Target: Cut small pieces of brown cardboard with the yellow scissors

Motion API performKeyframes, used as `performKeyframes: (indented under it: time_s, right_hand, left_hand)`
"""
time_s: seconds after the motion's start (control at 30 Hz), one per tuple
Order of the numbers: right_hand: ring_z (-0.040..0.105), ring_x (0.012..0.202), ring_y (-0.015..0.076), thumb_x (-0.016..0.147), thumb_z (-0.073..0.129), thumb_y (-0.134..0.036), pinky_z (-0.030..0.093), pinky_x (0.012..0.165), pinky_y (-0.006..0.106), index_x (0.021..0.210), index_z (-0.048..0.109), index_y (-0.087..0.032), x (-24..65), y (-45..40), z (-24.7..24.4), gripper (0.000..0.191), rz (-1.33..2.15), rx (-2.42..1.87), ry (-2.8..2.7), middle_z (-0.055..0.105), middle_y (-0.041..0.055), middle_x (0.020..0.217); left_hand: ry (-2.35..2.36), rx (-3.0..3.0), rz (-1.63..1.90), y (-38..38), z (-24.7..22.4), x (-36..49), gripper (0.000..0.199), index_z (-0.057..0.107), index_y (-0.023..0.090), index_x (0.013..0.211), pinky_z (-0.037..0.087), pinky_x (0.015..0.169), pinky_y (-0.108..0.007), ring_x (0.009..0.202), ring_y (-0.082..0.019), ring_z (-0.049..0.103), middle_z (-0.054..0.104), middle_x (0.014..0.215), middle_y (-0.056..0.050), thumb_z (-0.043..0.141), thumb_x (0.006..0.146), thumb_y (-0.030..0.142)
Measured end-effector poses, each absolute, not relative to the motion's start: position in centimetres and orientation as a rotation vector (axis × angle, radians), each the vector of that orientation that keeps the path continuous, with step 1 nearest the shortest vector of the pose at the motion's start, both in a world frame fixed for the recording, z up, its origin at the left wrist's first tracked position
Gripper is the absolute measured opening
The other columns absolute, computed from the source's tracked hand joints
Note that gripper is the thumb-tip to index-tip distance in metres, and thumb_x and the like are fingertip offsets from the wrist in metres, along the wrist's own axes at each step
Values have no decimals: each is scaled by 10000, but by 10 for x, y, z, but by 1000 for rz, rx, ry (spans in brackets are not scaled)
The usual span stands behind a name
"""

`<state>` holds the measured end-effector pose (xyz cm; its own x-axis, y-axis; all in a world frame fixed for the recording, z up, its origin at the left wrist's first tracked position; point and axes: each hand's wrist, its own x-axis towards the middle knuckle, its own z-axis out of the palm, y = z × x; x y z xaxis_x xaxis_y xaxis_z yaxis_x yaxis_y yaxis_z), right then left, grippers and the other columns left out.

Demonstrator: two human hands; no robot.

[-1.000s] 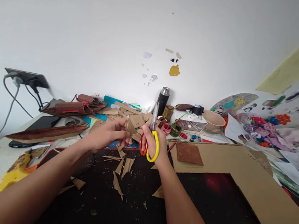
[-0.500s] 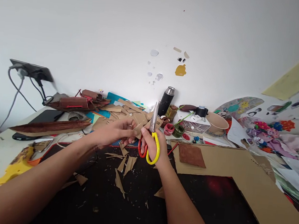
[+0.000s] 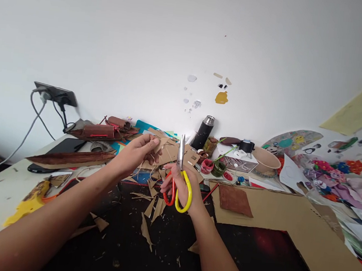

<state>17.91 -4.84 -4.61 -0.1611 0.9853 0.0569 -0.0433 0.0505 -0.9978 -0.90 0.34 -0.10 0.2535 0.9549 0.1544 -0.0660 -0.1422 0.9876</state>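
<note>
Scissors [image 3: 181, 153] with one red and one yellow handle rest in my right hand [image 3: 191, 192]. Their blades point up and away from me, a narrow gap between the tips. Fingers of that hand curl round the handles. To the left, my left hand [image 3: 137, 152] pinches a small piece of cardboard [image 3: 158, 144] between thumb and fingers. That piece is apart from the blades. Behind both hands lies a heap of cut cardboard pieces [image 3: 169, 153]. Below them, cardboard scraps [image 3: 146, 231] and crumbs are scattered on a black mat [image 3: 141, 265].
A large cardboard sheet [image 3: 273, 205] with a brown painted square [image 3: 235, 200] lies at right. At the back stand a black flask [image 3: 203, 133], paint jars [image 3: 207, 166] and a bowl [image 3: 265, 159]. Left are a brown boat-shaped piece [image 3: 71, 158] and a yellow object [image 3: 29, 206].
My hands have moved apart; the cardboard piece has gone left with my left hand, away from the right hand and scissors. The view has tilted slightly upward and left.
</note>
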Motion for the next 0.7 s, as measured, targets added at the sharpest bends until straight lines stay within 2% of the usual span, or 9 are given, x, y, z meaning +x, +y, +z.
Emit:
performKeyframes:
  time_s: [0.13, 0.2, 0.27, 0.33, 0.43, 0.5, 0.7]
  right_hand:
    - [764, 612, 257, 753, 642, -934, 614, 598, 337, 1218, 669, -160, 180, -47, -54, 902, 1389, -980, -1385, 753, 77, 704]
    - [791, 746, 284, 743, 629, -952, 638, 728, 395, 1282, 649, -166, 181, -47, -57, 954, 1405, -904, -1431, 788, 108, 846]
    - [794, 856, 286, 761, 637, -935, 629, 821, 407, 1291, 648, -178, 180, -49, -59, 925, 1411, -872, -1482, 791, 128, 1014]
    - [786, 789, 259, 815, 650, -886, 623, 763, 376, 1247, 668, -178, 178, -51, -59, 830, 1426, -917, -1501, 783, 118, 1035]
    - [698, 528, 201, 845, 651, -855, 562, 531, 311, 1138, 692, -163, 173, -54, -58, 753, 1452, -1024, -1423, 756, 70, 835]
    - [645, 458, 179, 840, 661, -849, 511, 451, 281, 1075, 694, -159, 172, -55, -56, 730, 1429, -1042, -1369, 717, 40, 748]
    - [604, 469, 161, 923, 676, -724, 470, 447, 263, 1037, 686, -175, 173, -56, -51, 561, 1292, -1047, -1372, 661, 11, 717]
  left_hand:
    - [879, 1352, 1173, 4, 2, -9, 359, 506, 221, 887, 409, 493, -250, 494, -112, 540, 611, 645, 47, 662, 967, 534]
    - [862, 1330, 1231, 5, 2, -9, 374, 519, 216, 915, 419, 503, -244, 521, -111, 558, 625, 664, 44, 728, 923, 526]
    - [826, 1303, 1270, 7, 1, -8, 400, 534, 211, 930, 431, 512, -245, 548, -115, 585, 647, 696, 34, 781, 878, 521]
    - [792, 1288, 1276, 8, 0, -8, 405, 539, 210, 912, 445, 525, -251, 557, -116, 600, 662, 704, 27, 803, 861, 512]
    - [772, 1282, 1266, 8, -1, -9, 391, 541, 211, 874, 471, 548, -264, 551, -118, 605, 682, 699, 16, 817, 859, 488]
    - [767, 1270, 1246, 7, -1, -9, 376, 572, 199, 877, 490, 567, -273, 558, -123, 615, 700, 714, 3, 828, 850, 472]
    - [753, 1227, 1200, 4, -4, -6, 387, 598, 174, 896, 485, 578, -253, 601, -122, 647, 733, 756, -18, 825, 847, 484]
